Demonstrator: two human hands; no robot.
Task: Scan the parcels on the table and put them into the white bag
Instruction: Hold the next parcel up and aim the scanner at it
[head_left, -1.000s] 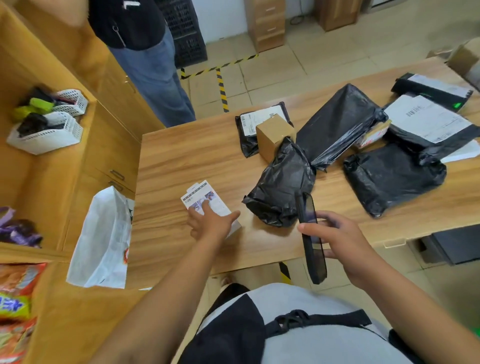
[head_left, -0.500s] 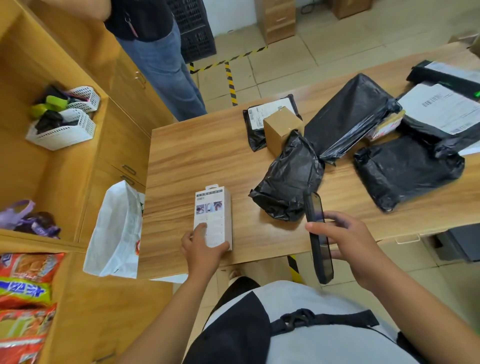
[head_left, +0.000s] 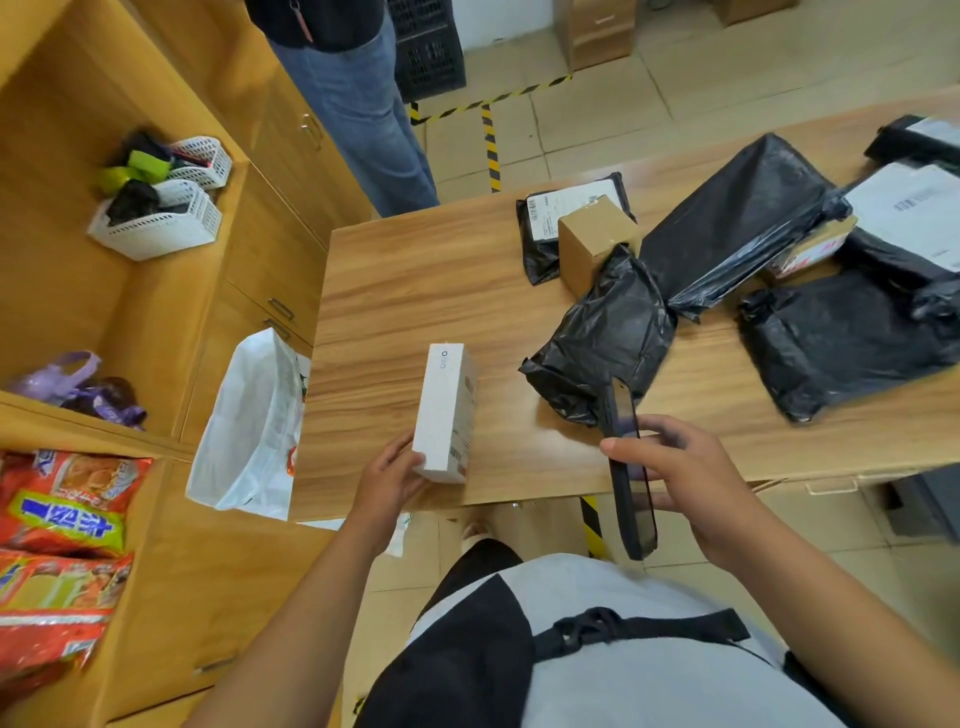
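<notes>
Box tipped on edge, ready to scan.
Your left hand (head_left: 387, 478) grips the near end of the box (head_left: 444, 410), flat a moment ago, at the near edge of the surface (head_left: 415, 291). Your right hand (head_left: 685, 473) holds the phone (head_left: 638, 525) beside it. The bag (head_left: 254, 421) is at left.

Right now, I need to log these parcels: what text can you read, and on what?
White box: small logo and side print, too small to read.
Shipping label on black mailer: barcode, text blurred.
Large white label: barcode, text blurred.
Snack bag: big blue characters, blurred.
Nothing quotable.
</notes>
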